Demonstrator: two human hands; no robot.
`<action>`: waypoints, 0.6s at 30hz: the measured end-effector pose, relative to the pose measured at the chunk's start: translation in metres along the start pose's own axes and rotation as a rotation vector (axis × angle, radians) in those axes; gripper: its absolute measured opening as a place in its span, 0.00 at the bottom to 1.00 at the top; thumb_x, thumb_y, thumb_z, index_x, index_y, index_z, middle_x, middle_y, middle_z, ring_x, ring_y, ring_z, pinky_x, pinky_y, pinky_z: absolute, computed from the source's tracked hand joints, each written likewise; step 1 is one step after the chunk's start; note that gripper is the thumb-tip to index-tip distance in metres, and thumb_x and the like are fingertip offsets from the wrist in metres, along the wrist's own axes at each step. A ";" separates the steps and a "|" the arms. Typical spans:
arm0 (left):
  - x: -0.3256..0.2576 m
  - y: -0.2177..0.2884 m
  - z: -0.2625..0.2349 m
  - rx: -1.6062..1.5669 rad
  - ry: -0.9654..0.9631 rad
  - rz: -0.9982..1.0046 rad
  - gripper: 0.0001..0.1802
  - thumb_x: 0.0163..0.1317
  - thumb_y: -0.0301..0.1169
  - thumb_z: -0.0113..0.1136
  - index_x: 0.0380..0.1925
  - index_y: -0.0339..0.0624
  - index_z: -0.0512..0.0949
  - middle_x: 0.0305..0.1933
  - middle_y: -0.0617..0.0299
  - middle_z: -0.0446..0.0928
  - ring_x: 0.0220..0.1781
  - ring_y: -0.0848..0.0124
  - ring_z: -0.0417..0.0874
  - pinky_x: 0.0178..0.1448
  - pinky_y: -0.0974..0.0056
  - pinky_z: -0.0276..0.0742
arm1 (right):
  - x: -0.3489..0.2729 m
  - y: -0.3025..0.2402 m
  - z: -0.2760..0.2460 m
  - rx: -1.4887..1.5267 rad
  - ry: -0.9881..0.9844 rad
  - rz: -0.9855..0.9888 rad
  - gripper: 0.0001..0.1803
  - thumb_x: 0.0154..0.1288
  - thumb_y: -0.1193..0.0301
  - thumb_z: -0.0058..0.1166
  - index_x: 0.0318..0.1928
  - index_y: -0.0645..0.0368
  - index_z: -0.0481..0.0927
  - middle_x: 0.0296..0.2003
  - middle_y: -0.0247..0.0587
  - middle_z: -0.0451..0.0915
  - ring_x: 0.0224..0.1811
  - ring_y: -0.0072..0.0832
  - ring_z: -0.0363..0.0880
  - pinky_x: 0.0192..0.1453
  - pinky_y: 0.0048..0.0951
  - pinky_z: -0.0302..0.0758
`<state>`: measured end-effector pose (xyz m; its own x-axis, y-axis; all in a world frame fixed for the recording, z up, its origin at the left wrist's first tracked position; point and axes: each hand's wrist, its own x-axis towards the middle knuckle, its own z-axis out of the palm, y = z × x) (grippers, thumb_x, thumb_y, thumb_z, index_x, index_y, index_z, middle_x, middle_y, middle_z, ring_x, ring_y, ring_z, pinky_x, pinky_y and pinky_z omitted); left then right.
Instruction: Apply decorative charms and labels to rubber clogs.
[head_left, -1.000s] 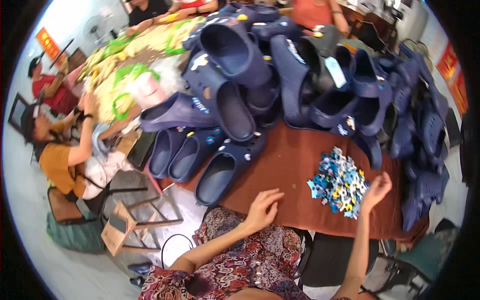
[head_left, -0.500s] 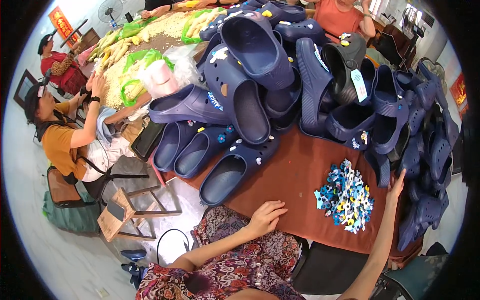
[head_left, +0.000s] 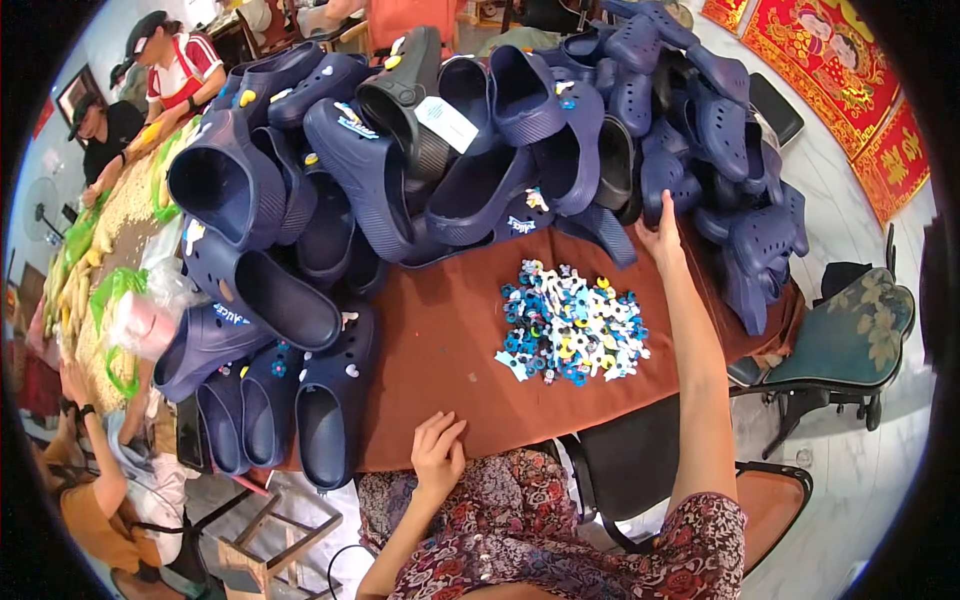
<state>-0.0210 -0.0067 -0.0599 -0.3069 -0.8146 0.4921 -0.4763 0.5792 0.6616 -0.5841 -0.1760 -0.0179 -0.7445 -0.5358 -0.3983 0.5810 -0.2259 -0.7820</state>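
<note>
My left hand [head_left: 438, 452] rests at the near edge of the brown-covered table, fingers loosely laid out, holding nothing. With the arm stretched forward, my right hand [head_left: 660, 238] reaches the heap of navy clogs [head_left: 722, 140] at the right. Its fingers are apart beside a navy clog [head_left: 668, 182]; whether they touch it I cannot tell. Between my hands lies a pile of small blue, white and yellow shoe charms [head_left: 575, 325]. Decorated navy clogs [head_left: 325, 430] stand at the left, and a black clog [head_left: 405, 100] with a white tag sits among those behind.
A brown cloth [head_left: 430, 360] covers the table. Corn cobs and loose kernels [head_left: 110, 250] lie at the far left, where other people are at work. A green office chair [head_left: 850, 335] stands at the right, a black chair seat [head_left: 640, 455] by the near edge.
The view has turned to the right, so the clogs and charms appear further left. My right hand is still at the right-hand clogs, and my left hand stays by the table edge.
</note>
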 end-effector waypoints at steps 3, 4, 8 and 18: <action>0.000 0.001 0.000 0.011 0.004 0.006 0.17 0.48 0.18 0.58 0.40 0.42 0.83 0.47 0.55 0.80 0.52 0.53 0.79 0.55 0.56 0.76 | 0.004 -0.003 -0.006 0.166 -0.013 0.058 0.36 0.46 0.47 0.72 0.51 0.52 0.73 0.46 0.40 0.72 0.46 0.33 0.73 0.51 0.35 0.75; 0.000 0.001 0.000 0.017 0.004 0.002 0.17 0.48 0.18 0.58 0.39 0.42 0.83 0.47 0.55 0.80 0.52 0.53 0.79 0.54 0.56 0.76 | 0.002 -0.001 -0.006 0.208 -0.014 0.075 0.32 0.47 0.49 0.72 0.50 0.48 0.75 0.45 0.36 0.72 0.43 0.29 0.72 0.46 0.32 0.75; -0.002 -0.001 -0.001 0.041 0.011 -0.003 0.17 0.48 0.18 0.58 0.39 0.42 0.83 0.47 0.56 0.80 0.52 0.54 0.79 0.54 0.56 0.77 | -0.022 0.002 -0.001 0.051 -0.044 0.031 0.28 0.47 0.50 0.73 0.45 0.47 0.76 0.40 0.30 0.75 0.41 0.25 0.71 0.38 0.27 0.71; -0.004 -0.002 0.001 0.057 0.017 0.018 0.17 0.47 0.18 0.58 0.39 0.43 0.83 0.46 0.57 0.80 0.52 0.55 0.79 0.54 0.56 0.77 | -0.084 0.009 -0.028 0.146 -0.162 0.065 0.24 0.51 0.56 0.70 0.43 0.52 0.76 0.39 0.33 0.76 0.41 0.28 0.72 0.43 0.32 0.75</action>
<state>-0.0201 -0.0046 -0.0637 -0.3020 -0.8029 0.5140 -0.5169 0.5909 0.6194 -0.5252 -0.1102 -0.0051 -0.6484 -0.6739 -0.3541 0.6759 -0.2955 -0.6751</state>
